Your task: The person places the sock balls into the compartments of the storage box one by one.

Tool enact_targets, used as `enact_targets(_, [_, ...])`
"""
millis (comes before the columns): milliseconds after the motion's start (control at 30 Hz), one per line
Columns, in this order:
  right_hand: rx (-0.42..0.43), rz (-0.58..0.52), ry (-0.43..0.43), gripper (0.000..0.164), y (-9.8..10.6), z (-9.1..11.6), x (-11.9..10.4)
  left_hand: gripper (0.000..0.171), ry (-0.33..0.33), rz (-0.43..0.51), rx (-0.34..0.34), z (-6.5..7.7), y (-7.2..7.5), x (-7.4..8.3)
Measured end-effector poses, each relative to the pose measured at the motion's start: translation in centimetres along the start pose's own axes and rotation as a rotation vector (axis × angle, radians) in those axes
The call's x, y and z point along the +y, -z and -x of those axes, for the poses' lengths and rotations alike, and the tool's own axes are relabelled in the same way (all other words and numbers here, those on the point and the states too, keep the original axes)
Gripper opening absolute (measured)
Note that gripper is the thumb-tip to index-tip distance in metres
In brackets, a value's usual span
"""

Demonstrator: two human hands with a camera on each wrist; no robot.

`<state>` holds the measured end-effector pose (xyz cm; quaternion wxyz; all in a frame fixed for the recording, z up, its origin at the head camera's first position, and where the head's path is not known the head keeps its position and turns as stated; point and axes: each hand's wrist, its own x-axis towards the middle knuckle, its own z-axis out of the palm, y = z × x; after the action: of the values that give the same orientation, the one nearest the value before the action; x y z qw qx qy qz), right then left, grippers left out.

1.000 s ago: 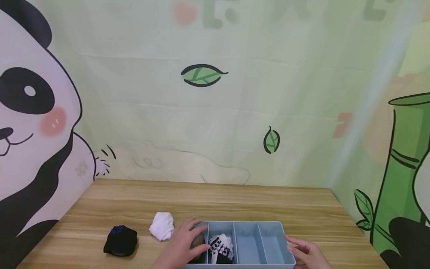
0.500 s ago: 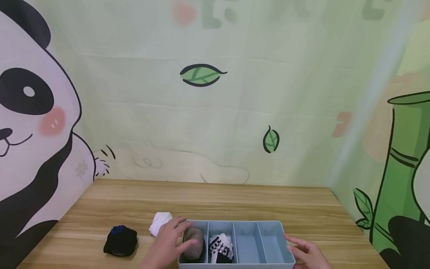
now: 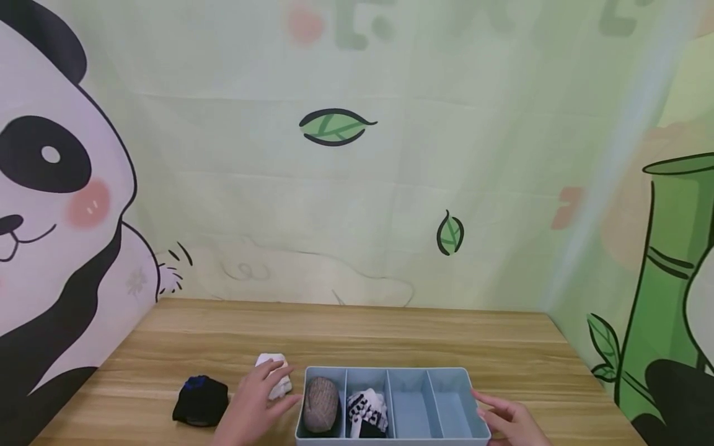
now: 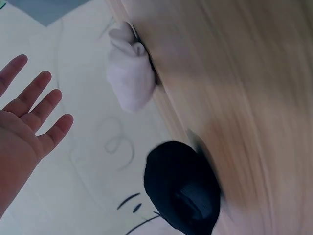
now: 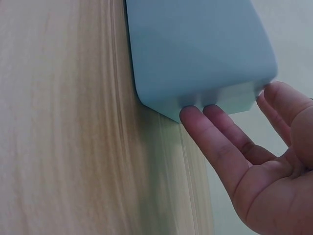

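My left hand point(image 3: 251, 402) hovers over the table, fingers spread, and partly covers a white rolled sock point(image 3: 282, 389) in the head view. In the left wrist view its fingers point(image 4: 41, 105) are apart with nothing between them, and the white sock point(image 4: 129, 73) lies away from them. Left of that hand sits a black rolled sock point(image 3: 199, 401) with a blue patch. My right hand point(image 3: 510, 421) touches the right end of a blue divided box point(image 3: 390, 441), fingertips against its end wall point(image 5: 220, 95). A grey-brown rolled sock point(image 3: 321, 404) fills the leftmost compartment; a black-and-white patterned sock point(image 3: 367, 412) lies beside it.
The two right compartments point(image 3: 435, 402) of the box show bare floors. The wooden table point(image 3: 357, 334) runs back to a printed cloth backdrop point(image 3: 390, 248) with a panda and leaves.
My left hand has moved left, off the grey-brown sock in the box, to the white sock. The grey-brown sock now shows fully in its compartment. My right hand stays at the box's end.
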<state>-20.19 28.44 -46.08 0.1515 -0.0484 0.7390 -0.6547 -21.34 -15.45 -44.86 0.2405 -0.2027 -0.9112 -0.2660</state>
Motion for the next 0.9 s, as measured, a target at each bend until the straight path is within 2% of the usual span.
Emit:
enact_targets(300, [-0.002, -0.012, -0.004, 0.053, 0.1, -0.1, 0.1, 0.045, 0.171, -0.074, -0.082, 0.5, 1.2, -1.0])
enact_targets(667, [-0.023, -0.021, 0.007, 0.055, -0.1, 0.0, 0.0, 0.046, 0.183, -0.156, -0.035, 1.4, 2.5, -2.4])
enact_targets(833, [-0.032, -0.029, 0.008, 0.053, 0.0, -0.1, -0.1, 0.041, 0.214, -0.158, -0.044, 1.7, 3.3, -3.2])
enact_targets(900, [-0.034, -0.031, 0.011, 0.048, 0.0, -0.1, 0.0, 0.040, 0.224, -0.148, -0.041, 1.9, 3.5, -3.7])
